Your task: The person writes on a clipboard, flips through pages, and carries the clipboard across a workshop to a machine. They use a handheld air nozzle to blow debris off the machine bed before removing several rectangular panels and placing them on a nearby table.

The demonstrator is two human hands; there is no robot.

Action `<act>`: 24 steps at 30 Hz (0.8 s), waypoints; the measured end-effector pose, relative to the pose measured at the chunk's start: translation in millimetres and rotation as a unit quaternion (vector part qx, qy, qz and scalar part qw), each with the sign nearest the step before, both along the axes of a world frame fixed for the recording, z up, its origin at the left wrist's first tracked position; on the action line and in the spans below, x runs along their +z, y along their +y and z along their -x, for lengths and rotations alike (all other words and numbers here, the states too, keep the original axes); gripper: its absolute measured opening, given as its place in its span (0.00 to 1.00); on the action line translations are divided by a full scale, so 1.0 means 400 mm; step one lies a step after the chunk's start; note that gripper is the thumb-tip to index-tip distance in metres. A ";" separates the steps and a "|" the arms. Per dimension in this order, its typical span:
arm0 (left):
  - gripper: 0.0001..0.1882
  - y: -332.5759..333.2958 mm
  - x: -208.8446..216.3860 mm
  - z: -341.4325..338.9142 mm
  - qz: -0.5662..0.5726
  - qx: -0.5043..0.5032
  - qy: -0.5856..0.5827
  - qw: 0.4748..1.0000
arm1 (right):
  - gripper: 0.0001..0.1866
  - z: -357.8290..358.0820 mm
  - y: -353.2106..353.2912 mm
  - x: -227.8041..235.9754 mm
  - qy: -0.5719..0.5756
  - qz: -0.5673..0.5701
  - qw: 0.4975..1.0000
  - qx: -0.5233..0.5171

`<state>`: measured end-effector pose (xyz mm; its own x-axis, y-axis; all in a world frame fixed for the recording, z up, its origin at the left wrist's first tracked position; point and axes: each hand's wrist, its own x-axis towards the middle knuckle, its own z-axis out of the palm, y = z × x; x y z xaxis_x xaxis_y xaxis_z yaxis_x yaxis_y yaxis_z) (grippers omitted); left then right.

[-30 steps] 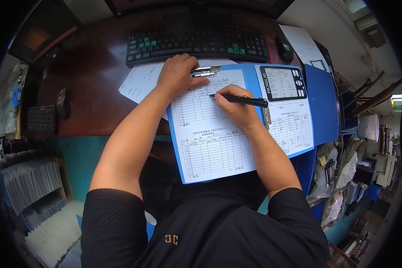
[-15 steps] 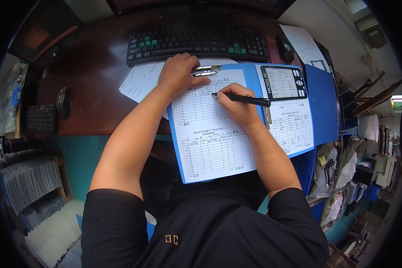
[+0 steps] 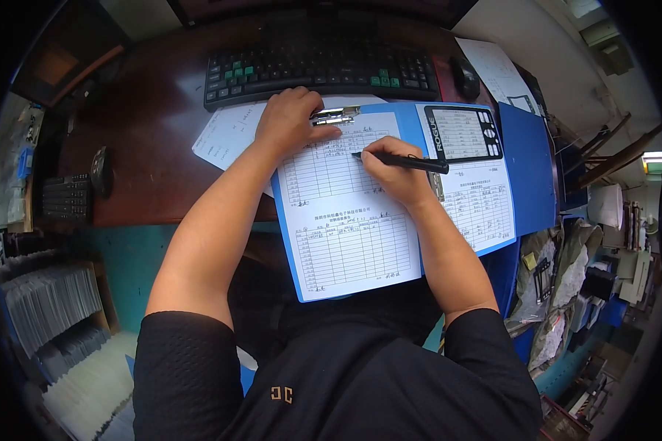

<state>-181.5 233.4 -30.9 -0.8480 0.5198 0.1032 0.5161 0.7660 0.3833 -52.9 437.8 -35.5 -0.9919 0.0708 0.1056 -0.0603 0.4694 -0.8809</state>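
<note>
A blue folder clipboard (image 3: 287, 246) lies spread at the table's front edge, with printed, partly handwritten forms on both sides. My right hand (image 3: 398, 173) is closed round a black pen (image 3: 410, 161), its tip on a table row of the upper left form (image 3: 318, 173). My left hand (image 3: 290, 121) rests at the top left of that form, beside the metal clip (image 3: 335, 116), thumb on the paper and apart from the bent fingers. On the right form (image 3: 482, 195) lies a flat panel (image 3: 435, 134) with a black frame and a see-through middle.
Behind the folder stands a black keyboard (image 3: 301, 77) with some green keys, and a mouse (image 3: 464, 79) to its right. Loose paper (image 3: 224, 136) sticks out under my left arm. A second keyboard (image 3: 67, 197) and mouse (image 3: 101, 171) sit far left. Filed sheets (image 3: 51, 301) fill a rack lower left.
The pen tip has moved slightly right along the form, with my right hand. My left hand stays at the clip. The whole view has shifted a little.
</note>
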 end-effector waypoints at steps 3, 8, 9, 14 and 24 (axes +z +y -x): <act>0.27 0.002 -0.003 0.000 -0.004 0.001 0.002 1.000 | 0.09 0.000 -0.003 -0.002 0.024 0.001 1.000 -0.009; 0.27 0.000 -0.007 0.004 -0.004 0.000 0.007 1.000 | 0.08 0.001 -0.001 -0.004 0.037 -0.008 0.999 -0.027; 0.27 0.000 -0.007 0.003 -0.003 0.000 0.004 1.000 | 0.08 0.000 -0.001 -0.003 0.037 -0.008 0.999 -0.028; 0.28 0.003 -0.004 0.000 0.005 0.004 0.002 1.000 | 0.07 -0.003 0.009 -0.009 0.041 0.010 0.998 -0.040; 0.27 0.000 -0.001 0.002 0.001 -0.002 0.002 1.000 | 0.08 -0.003 0.028 0.003 0.025 -0.032 0.999 -0.035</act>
